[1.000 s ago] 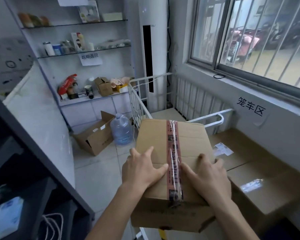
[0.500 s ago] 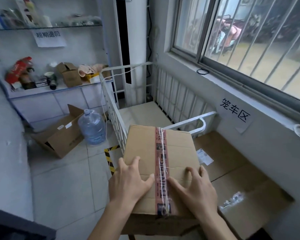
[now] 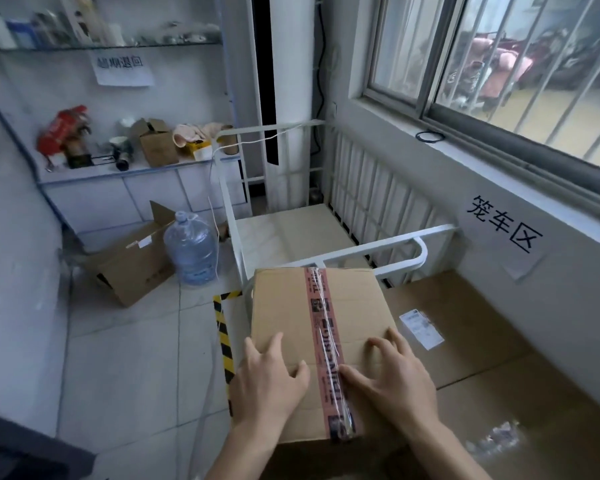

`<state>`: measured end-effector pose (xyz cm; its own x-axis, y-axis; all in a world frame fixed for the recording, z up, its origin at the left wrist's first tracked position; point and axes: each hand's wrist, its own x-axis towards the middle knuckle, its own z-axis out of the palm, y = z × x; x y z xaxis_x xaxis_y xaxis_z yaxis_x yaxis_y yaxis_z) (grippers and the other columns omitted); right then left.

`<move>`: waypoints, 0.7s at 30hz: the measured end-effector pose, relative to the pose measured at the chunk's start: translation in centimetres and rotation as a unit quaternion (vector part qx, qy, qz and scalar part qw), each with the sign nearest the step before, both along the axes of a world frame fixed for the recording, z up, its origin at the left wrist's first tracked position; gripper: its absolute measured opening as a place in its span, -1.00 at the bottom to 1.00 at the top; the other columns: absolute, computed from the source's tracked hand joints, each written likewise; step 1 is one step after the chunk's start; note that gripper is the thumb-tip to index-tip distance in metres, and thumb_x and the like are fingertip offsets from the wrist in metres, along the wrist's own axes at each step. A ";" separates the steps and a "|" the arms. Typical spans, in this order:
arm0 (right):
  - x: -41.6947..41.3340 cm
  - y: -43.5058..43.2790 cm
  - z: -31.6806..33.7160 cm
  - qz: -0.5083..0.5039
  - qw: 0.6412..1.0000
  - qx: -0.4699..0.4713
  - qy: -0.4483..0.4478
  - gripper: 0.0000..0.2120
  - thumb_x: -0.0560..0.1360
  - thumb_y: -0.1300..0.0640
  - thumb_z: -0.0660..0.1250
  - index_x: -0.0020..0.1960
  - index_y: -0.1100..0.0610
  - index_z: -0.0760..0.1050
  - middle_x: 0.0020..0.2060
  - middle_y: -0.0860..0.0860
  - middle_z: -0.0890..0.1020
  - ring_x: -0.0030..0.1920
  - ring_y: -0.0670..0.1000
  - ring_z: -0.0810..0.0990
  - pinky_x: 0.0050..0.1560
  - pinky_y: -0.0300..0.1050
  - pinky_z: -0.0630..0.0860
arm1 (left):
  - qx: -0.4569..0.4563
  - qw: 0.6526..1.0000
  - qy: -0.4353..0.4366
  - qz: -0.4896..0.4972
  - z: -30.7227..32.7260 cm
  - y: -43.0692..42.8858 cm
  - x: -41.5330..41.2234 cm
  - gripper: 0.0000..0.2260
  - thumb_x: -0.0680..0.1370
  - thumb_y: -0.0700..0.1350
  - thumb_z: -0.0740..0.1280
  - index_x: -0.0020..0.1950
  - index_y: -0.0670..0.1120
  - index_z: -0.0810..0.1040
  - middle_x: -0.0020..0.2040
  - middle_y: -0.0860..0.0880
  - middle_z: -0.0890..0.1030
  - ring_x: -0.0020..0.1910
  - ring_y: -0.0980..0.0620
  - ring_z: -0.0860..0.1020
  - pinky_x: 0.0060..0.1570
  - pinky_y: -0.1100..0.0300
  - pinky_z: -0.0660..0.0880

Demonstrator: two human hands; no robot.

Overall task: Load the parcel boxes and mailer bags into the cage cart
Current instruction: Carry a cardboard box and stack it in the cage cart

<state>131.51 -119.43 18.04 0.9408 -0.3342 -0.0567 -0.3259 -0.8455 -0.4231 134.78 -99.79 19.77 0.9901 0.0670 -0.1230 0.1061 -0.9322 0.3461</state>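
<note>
A brown parcel box with a strip of red printed tape down its top sits in front of me. My left hand lies flat on its near left part, fingers spread. My right hand presses on the near right part, fingertips bent onto the cardboard. The box's far edge reaches the near rail of the white cage cart, which stands against the wall under the window. The cart's floor shows pale and bare.
A large flat carton with a white label lies to the right below the wall sign. An open carton and a water jug stand on the floor at left. Yellow-black tape marks the floor. Cluttered shelves line the far wall.
The box has moved forward toward the cage cart with both hands on top. My view has turned right and down, showing more of the cart.
</note>
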 end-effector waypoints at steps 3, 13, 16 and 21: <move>0.4 -1.7 -3.6 0.019 1.000 -0.006 0.025 -0.11 0.20 -0.67 0.19 0.37 -0.19 0.40 0.57 -0.16 0.19 0.29 0.07 0.50 0.19 0.01 0.52 | -0.015 1.000 0.010 0.026 -4.1 -1.5 -0.4 -0.39 0.52 0.28 0.26 0.54 0.15 0.27 0.40 -0.06 0.37 0.17 0.00 0.55 -0.10 0.26 0.51; 1.3 -3.3 -17.6 0.044 0.998 0.014 0.039 -0.02 0.12 -0.73 0.14 0.39 -0.22 0.40 0.55 -0.17 0.22 0.29 0.06 0.50 0.23 -0.02 0.51 | -0.010 0.999 0.027 0.036 -18.5 -3.0 0.7 -0.39 0.50 0.29 0.27 0.51 0.12 0.29 0.39 -0.12 0.37 0.20 -0.07 0.53 0.03 0.15 0.56; 2.8 -3.2 -22.7 0.062 0.997 0.020 0.034 -0.05 0.15 -0.70 0.17 0.40 -0.20 0.40 0.56 -0.15 0.22 0.32 0.05 0.49 0.26 -0.01 0.51 | -0.011 0.999 0.010 0.041 -23.7 -2.9 1.9 -0.40 0.49 0.32 0.28 0.46 0.11 0.34 0.28 -0.09 0.41 -0.03 0.02 0.56 -0.25 0.29 0.50; 4.2 -2.8 -30.8 0.085 0.996 0.005 0.032 -0.02 0.13 -0.69 0.21 0.41 -0.20 0.36 0.57 -0.07 0.17 0.34 0.11 0.46 0.28 0.05 0.50 | -0.033 0.998 -0.020 0.040 -31.8 -2.5 3.5 -0.43 0.48 0.31 0.31 0.41 0.07 0.39 0.11 -0.02 0.37 -0.08 0.04 0.48 -0.30 0.25 0.42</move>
